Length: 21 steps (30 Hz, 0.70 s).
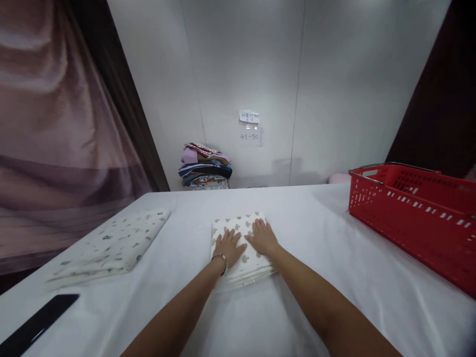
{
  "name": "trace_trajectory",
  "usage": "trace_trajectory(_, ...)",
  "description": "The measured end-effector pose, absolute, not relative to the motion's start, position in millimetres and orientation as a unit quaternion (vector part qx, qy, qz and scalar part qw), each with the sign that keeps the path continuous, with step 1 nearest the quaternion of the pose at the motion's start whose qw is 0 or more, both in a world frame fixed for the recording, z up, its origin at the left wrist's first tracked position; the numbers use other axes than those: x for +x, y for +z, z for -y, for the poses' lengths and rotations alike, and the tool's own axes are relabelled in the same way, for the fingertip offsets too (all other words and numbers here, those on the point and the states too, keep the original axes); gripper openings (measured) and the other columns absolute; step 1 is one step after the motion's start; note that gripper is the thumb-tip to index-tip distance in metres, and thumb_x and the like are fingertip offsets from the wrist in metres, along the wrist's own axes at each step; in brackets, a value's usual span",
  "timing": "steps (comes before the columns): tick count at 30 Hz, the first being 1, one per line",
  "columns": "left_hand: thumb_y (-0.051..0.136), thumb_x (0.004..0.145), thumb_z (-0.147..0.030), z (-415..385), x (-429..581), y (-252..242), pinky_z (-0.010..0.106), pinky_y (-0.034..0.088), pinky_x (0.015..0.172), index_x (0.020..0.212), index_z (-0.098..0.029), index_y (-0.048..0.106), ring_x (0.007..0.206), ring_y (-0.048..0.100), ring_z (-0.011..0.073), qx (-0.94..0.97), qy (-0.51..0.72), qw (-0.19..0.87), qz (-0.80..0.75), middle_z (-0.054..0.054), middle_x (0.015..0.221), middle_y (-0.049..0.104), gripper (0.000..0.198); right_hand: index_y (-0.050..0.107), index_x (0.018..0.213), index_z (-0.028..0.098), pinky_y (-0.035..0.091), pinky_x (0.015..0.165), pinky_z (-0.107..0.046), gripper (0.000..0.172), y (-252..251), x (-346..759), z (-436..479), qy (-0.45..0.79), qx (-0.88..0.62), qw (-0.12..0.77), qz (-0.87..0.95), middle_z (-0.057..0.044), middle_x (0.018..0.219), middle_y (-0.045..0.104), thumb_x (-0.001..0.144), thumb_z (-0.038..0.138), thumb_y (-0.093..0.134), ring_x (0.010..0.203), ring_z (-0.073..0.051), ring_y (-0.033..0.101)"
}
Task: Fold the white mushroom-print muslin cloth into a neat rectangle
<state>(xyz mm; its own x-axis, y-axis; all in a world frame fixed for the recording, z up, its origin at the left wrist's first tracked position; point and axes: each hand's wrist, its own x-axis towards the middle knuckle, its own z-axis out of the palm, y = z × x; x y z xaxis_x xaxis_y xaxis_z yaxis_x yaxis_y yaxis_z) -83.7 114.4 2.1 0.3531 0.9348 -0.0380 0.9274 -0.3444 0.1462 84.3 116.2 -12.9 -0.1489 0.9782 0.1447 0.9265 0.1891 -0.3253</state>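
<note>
A folded white cloth [245, 259] with a grey print lies in the middle of the table, its layers showing along the near edge. Flat on its left part rests my left hand [228, 248], fingers spread, a bracelet round the wrist. My right hand [263, 237] presses on the cloth's right side, also with fingers stretched out. Neither hand grips anything. To the left lies a second folded white cloth [111, 243] with small dark motifs, apart from both hands.
A red plastic basket [409, 213] with metal handles stands on the right of the white-covered table [178, 307]. A black flat object [37, 322] lies at the front left. Behind the table's far edge is a stack of folded fabrics [205, 167]. A pinkish curtain [67, 139] hangs at left.
</note>
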Motion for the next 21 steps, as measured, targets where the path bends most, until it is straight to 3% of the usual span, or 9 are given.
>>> trace_trajectory(3,0.025,0.084,-0.058,-132,-84,15,0.051,0.012,0.107,0.134,-0.021,0.038,0.135,0.014,0.0267,0.800,0.050,0.054,-0.595,0.008,0.147,0.022,0.063,0.032,0.136,0.006,0.006,0.107,-0.044,0.068,-12,82,-114,0.068,-0.636,0.149,0.754,-0.018,0.145,0.022,0.086,0.052,0.032,0.135,-0.027,0.011)
trace_trajectory(10,0.021,0.085,-0.056,-156,-103,-1,0.052,0.020,0.105,0.141,-0.019,0.021,0.137,0.001,0.0249,0.754,0.043,0.076,-0.651,0.003,0.150,0.007,0.067,0.028,0.139,0.011,0.008,0.107,-0.043,0.071,-2,80,-125,0.095,-0.650,0.073,0.750,-0.013,0.147,0.018,0.085,0.058,0.026,0.135,-0.025,0.008)
trace_trajectory(15,0.020,0.085,-0.056,-155,-104,-7,0.050,0.024,0.103,0.141,-0.020,0.022,0.137,-0.001,0.0243,0.757,0.054,0.080,-0.646,0.002,0.150,0.006,0.067,0.019,0.142,0.013,0.002,0.108,-0.041,0.071,1,88,-151,0.112,-0.662,0.127,0.730,-0.009,0.149,0.011,0.086,0.057,0.026,0.136,-0.024,0.000)
trace_trajectory(21,0.023,0.084,-0.056,-156,-104,-7,0.049,0.025,0.103,0.141,-0.021,0.023,0.137,-0.001,0.0234,0.756,0.074,0.101,-0.642,0.002,0.150,0.006,0.066,0.018,0.142,0.013,0.008,0.109,-0.037,0.076,-18,104,-168,0.226,-0.659,0.177,0.695,-0.007,0.150,0.006,0.083,0.056,0.037,0.136,-0.026,0.003)
